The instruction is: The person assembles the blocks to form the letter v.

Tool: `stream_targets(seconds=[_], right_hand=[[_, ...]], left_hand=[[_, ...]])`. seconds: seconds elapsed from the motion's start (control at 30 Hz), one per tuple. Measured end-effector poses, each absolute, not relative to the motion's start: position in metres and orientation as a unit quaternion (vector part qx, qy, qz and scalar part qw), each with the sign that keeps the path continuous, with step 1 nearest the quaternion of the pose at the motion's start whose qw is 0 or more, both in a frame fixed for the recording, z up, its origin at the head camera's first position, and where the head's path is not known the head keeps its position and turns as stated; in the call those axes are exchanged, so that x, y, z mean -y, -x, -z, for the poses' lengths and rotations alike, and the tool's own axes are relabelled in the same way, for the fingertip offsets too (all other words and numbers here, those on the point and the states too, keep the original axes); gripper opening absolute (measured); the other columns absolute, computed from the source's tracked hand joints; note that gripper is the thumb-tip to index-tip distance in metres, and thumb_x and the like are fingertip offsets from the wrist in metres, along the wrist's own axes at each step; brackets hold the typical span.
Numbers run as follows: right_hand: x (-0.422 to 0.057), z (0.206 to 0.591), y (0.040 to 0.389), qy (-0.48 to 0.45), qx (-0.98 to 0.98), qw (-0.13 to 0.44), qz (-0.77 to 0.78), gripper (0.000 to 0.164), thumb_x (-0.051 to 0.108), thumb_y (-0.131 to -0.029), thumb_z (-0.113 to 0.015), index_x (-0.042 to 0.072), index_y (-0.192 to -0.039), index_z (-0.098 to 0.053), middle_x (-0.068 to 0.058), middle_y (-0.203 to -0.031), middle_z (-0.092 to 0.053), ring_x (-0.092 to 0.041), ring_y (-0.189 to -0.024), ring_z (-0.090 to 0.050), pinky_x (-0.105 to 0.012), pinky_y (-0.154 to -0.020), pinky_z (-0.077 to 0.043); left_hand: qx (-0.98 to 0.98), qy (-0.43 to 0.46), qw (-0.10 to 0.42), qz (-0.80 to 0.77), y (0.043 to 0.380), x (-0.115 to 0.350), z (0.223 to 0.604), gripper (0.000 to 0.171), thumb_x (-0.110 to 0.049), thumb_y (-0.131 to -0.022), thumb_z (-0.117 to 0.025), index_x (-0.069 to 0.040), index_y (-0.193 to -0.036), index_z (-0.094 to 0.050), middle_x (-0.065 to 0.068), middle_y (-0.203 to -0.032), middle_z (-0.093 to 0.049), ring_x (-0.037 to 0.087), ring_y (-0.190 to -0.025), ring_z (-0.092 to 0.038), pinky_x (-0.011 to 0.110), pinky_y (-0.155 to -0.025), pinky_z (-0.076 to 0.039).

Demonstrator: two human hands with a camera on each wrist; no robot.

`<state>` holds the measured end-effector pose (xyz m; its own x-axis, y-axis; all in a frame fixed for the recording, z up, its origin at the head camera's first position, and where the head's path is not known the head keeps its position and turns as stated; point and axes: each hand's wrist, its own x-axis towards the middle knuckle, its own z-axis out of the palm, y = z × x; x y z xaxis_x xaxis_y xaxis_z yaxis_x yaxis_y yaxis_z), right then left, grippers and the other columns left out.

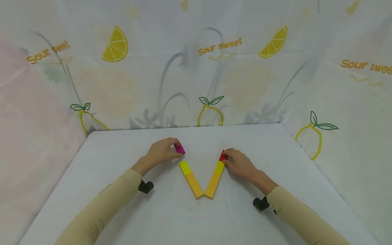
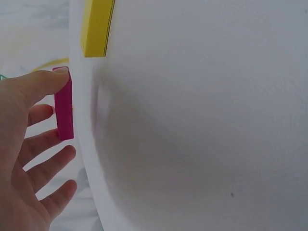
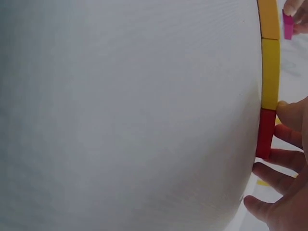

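My left hand (image 1: pixel 160 152) pinches a magenta block (image 1: pixel 180 149) between thumb and fingers. In the left wrist view that block (image 2: pixel 64 108) is held off the white table, apart from the yellow block. My right hand (image 1: pixel 242 165) grips a red block (image 1: pixel 222 156), thumb on one end and fingertips at the other. The red block (image 3: pixel 266 134) lies end to end against a yellow block (image 1: pixel 219 167), followed by an orange block (image 1: pixel 213 185). On the left, another yellow block (image 1: pixel 185 167) meets an orange block (image 1: pixel 195 185). Both rows form a V, touching at the bottom.
A white-covered table (image 1: pixel 122 217) lies under everything. Behind it hangs a pale cloth backdrop (image 1: pixel 147 81) with lemon prints and lettering. Black wrist devices (image 1: pixel 145 186) sit under both sleeves.
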<state>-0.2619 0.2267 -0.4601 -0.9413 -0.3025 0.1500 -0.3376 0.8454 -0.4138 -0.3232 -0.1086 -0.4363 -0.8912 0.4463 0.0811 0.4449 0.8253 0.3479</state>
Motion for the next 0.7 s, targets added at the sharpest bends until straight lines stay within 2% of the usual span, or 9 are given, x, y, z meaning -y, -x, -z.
stream_targets(seconds=[0.43, 0.7], right_hand=[[-0.227, 0.461, 0.262, -0.167, 0.960, 0.041, -0.222, 0.033, 0.019, -0.095, -0.066, 0.007, -0.125, -0.065, -0.009, -0.125, -0.066, -0.027, -0.114, -0.062, -0.045, -0.101, -0.051], [-0.226, 0.459, 0.261, -0.168, 0.960, 0.038, -0.223, 0.034, 0.019, -0.095, -0.066, 0.006, -0.126, -0.065, -0.010, -0.126, -0.066, -0.027, -0.113, -0.062, -0.045, -0.101, -0.051]], left_hand=[[-0.957, -0.240, 0.017, -0.165, 0.315, 0.108, 0.437, 0.039, -0.049, -0.083, -0.076, -0.024, -0.111, -0.065, -0.007, -0.104, -0.067, 0.013, -0.085, -0.055, 0.028, -0.075, -0.050], [-0.955, -0.249, 0.016, -0.160, 0.311, 0.109, 0.441, 0.037, -0.045, -0.083, -0.077, -0.022, -0.110, -0.066, -0.006, -0.102, -0.067, 0.012, -0.082, -0.055, 0.028, -0.072, -0.049]])
